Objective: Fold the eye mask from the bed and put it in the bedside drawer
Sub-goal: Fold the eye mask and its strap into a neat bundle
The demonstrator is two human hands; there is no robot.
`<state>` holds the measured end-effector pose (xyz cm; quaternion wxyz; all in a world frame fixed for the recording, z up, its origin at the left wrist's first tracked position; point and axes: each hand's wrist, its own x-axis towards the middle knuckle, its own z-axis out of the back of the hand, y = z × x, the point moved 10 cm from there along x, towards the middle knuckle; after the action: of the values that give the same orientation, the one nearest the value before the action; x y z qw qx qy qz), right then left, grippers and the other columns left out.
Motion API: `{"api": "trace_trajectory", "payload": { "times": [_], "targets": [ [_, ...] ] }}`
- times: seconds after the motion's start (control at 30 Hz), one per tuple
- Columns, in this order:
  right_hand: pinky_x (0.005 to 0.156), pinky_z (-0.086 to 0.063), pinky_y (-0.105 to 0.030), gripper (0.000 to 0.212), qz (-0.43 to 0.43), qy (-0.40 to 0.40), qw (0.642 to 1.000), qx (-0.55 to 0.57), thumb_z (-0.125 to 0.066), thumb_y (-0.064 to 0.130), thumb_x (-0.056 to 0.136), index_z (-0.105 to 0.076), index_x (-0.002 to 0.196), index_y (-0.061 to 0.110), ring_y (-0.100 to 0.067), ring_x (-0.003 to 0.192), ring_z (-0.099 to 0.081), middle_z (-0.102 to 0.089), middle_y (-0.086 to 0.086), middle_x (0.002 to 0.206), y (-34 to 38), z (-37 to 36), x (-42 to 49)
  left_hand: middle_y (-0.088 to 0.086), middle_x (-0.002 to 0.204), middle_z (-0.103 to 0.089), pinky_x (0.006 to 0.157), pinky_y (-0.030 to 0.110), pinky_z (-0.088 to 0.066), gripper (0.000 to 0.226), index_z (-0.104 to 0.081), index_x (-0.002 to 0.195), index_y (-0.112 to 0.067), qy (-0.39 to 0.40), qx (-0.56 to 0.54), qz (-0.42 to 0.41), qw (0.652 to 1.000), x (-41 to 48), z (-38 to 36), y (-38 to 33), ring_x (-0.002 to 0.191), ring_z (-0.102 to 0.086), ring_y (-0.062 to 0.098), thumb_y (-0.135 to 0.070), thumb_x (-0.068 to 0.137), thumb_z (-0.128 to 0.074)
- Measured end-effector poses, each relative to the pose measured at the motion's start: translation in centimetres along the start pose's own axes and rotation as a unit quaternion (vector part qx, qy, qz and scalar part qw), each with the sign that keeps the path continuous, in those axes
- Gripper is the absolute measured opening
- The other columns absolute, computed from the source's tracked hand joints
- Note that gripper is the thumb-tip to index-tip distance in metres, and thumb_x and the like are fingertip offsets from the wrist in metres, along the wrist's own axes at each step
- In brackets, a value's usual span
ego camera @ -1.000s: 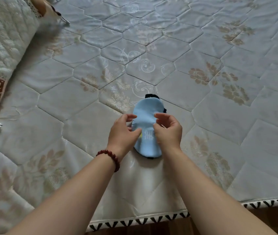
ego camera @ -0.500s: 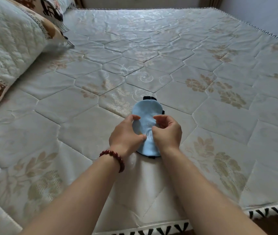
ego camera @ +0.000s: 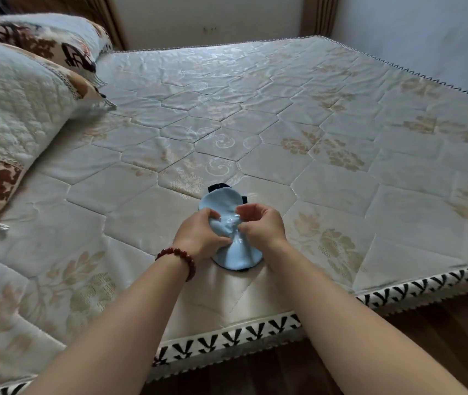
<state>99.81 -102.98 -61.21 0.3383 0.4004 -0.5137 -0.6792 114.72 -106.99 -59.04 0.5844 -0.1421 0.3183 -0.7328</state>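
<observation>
A light blue eye mask [ego camera: 224, 200] with a black strap lies on the bed [ego camera: 341, 178] near its front edge, its long side pointing away from me. My left hand [ego camera: 200, 238], with a red bead bracelet on the wrist, pinches the mask's middle from the left. From the right, my right hand [ego camera: 261, 223] pinches the same middle part. The fabric bunches up between my fingers, while the near end spreads flat on the cover. No drawer is in view.
Patterned pillows [ego camera: 13, 109] are stacked at the left of the bed. The bed's trimmed front edge [ego camera: 255, 334] runs just below my forearms, with dark wooden floor [ego camera: 441, 337] beyond it. A wall and curtains stand behind the bed.
Both hands have closed tighter on the mask's middle, so the fabric now gathers and lifts there. My head has tilted up, bringing the far wall and pillows into view.
</observation>
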Motion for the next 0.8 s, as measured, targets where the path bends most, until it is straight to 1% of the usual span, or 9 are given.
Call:
{"api": "trace_trajectory", "payload": {
  "times": [0.07,0.13,0.27,0.33,0.43,0.53,0.6,0.67,0.8],
  "targets": [
    [0.089,-0.052,-0.031,0.036,-0.004,0.026,1.0,-0.012,-0.056,-0.012,0.068,-0.067,0.087,0.016,-0.017,0.091,-0.064,-0.067,-0.001,0.092,0.4,0.0,-0.3,0.002,0.113,-0.062,0.078,0.021,-0.039,0.062,-0.053,0.121,-0.023,0.005,0.03,-0.004,1.0,-0.1,0.2,-0.3,0.094,-0.055,0.016,-0.031,0.065,-0.078],
    [0.086,-0.053,-0.031,0.035,0.004,0.028,0.999,-0.026,-0.058,-0.01,0.069,-0.066,0.087,0.019,-0.017,0.09,-0.063,-0.066,0.0,0.093,1.0,0.6,-0.4,0.003,0.12,-0.06,0.079,0.022,-0.039,0.067,-0.05,0.125,-0.022,0.002,0.043,-0.012,0.999,-0.3,0.3,-0.7,0.104,-0.057,0.019,-0.033,0.066,-0.078],
    [0.079,-0.052,-0.029,0.034,0.018,0.013,0.999,-0.04,-0.062,-0.005,0.07,-0.066,0.091,0.021,-0.015,0.083,-0.062,-0.065,0.0,0.098,1.7,1.6,-0.3,0.004,0.129,-0.057,0.093,0.028,-0.043,0.061,-0.05,0.13,-0.017,-0.016,-0.027,-0.025,0.999,-0.3,0.4,-1.5,0.114,-0.056,0.021,-0.03,0.075,-0.075],
    [0.081,-0.052,-0.029,0.032,0.007,0.013,0.999,-0.032,-0.062,-0.003,0.072,-0.066,0.093,0.021,-0.015,0.084,-0.062,-0.065,-0.003,0.1,1.5,1.6,-0.2,0.008,0.127,-0.059,0.095,0.032,-0.048,0.052,-0.054,0.126,-0.017,-0.021,-0.113,-0.023,0.993,-0.2,0.6,-1.9,0.11,-0.059,0.022,-0.021,0.078,-0.073],
    [0.077,-0.053,-0.027,0.029,-0.01,0.037,0.999,0.015,-0.064,-0.002,0.075,-0.065,0.095,0.019,-0.016,0.082,-0.064,-0.067,-0.001,0.09,1.2,1.2,0.0,0.01,0.12,-0.061,0.085,0.03,-0.052,0.051,-0.057,0.121,-0.019,-0.015,-0.194,-0.011,0.981,-0.2,0.4,-1.6,0.099,-0.062,0.021,-0.009,0.074,-0.073],
    [0.078,-0.055,-0.031,0.028,-0.02,0.052,0.997,0.045,-0.067,0.0,0.077,-0.065,0.099,0.016,-0.018,0.081,-0.066,-0.069,-0.002,0.086,0.6,1.1,0.1,0.008,0.119,-0.06,0.084,0.027,-0.051,0.06,-0.054,0.125,-0.019,-0.014,-0.158,-0.002,0.987,-0.2,-0.1,-0.9,0.099,-0.06,0.019,-0.012,0.07,-0.078],
    [0.082,-0.056,-0.037,0.023,-0.013,0.041,0.998,0.043,-0.07,0.005,0.076,-0.066,0.092,0.02,-0.022,0.084,-0.067,-0.07,-0.007,0.091,0.1,1.4,0.0,0.007,0.118,-0.062,0.091,0.032,-0.051,0.067,-0.052,0.128,-0.019,-0.022,-0.127,0.011,0.992,0.0,-0.2,-0.2,0.102,-0.061,0.021,-0.02,0.067,-0.081],
    [0.082,-0.056,-0.038,0.019,0.0,0.023,0.998,0.053,-0.074,0.009,0.075,-0.067,0.085,0.024,-0.021,0.081,-0.067,-0.071,-0.008,0.089,0.0,1.8,0.1,0.006,0.113,-0.064,0.089,0.032,-0.051,0.068,-0.054,0.127,-0.019,-0.036,-0.114,0.028,0.992,0.2,-0.2,0.5,0.099,-0.063,0.021,-0.028,0.065,-0.082],
    [0.083,-0.056,-0.039,0.021,0.013,0.009,0.997,0.074,-0.076,0.011,0.075,-0.067,0.084,0.027,-0.021,0.081,-0.067,-0.071,-0.009,0.088,0.0,2.2,0.2,-0.002,0.092,-0.069,0.068,0.021,-0.046,0.036,-0.065,0.099,-0.024,-0.073,-0.088,0.022,0.993,0.3,0.3,0.3,0.08,-0.062,0.012,-0.033,0.067,-0.08]
  ]
}}
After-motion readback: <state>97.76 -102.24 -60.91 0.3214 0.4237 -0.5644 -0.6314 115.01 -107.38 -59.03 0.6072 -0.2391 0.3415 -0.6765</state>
